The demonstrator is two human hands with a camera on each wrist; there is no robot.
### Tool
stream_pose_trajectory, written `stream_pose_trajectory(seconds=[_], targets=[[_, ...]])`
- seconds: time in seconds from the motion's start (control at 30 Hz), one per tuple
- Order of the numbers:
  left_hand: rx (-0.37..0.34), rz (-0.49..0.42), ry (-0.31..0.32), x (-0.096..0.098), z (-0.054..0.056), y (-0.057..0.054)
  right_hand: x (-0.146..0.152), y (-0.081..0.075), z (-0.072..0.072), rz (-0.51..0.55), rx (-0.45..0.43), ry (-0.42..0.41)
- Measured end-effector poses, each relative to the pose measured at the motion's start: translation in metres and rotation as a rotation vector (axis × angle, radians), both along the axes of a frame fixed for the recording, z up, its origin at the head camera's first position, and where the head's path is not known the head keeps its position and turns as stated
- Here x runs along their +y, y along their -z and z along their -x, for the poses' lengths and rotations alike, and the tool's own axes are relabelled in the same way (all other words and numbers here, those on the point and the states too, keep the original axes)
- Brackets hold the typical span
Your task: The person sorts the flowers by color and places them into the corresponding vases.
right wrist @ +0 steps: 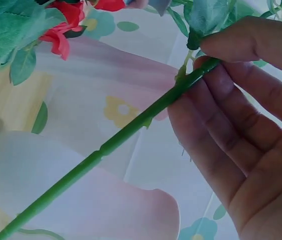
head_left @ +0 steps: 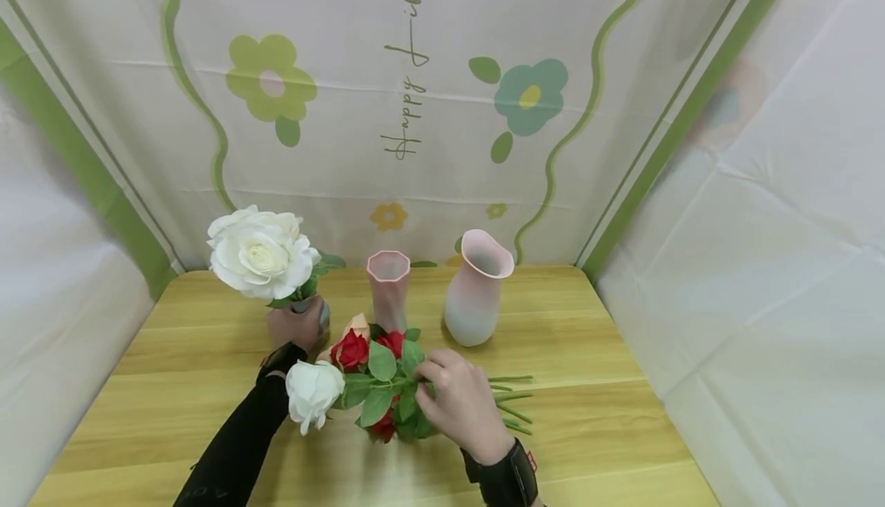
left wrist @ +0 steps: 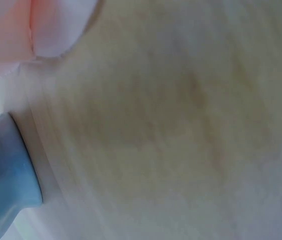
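My left hand [head_left: 296,328] grips a small grey-blue vase [head_left: 324,316] at the left of the table; a large white flower [head_left: 261,255] with green leaves stands in it. Only part of a blue vase [left wrist: 10,175] shows in the left wrist view, below pale pink petals [left wrist: 55,25]. Thumb and fingers of my right hand [head_left: 462,403] pinch a green flower stem [right wrist: 120,135]. Around that hand lie red roses [head_left: 350,350], a white rose [head_left: 314,393], a peach flower [head_left: 358,327] and leaves [head_left: 382,361]. Several bare stem ends [head_left: 513,396] stick out to the right.
A slim pink vase [head_left: 389,292] stands behind the flowers. To its right is a wider pink-and-white vase [head_left: 474,303] with a wavy rim. The wooden table [head_left: 594,422] is enclosed by patterned cloth [head_left: 442,177] at the back and white cloth at both sides.
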State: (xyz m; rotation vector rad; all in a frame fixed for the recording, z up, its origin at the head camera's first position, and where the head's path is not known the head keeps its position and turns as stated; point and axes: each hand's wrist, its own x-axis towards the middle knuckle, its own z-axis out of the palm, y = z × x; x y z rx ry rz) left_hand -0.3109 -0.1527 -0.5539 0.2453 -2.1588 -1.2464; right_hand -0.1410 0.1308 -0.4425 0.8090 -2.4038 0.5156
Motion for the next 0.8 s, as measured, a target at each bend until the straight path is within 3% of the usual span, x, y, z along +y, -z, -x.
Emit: stream_pose_trajectory(seconds=[0.33,0.57,0.8], targets=[[0.034,-0.011,-0.021,-0.0017,0.0027,0.0072,-0.0025,-0.0006,-0.0017,0.050,0.035,-0.020],[-0.045,-0.001,-0.069,0.0004,0.0040,0.0065,-0.0026,-0.0025,-0.0021,0.099,0.058,-0.037],[-0.085,-0.069,-0.033,-0.0009,0.0033,0.0061,-0.0004,-0.0089,-0.0003,0.169,0.078,-0.054]])
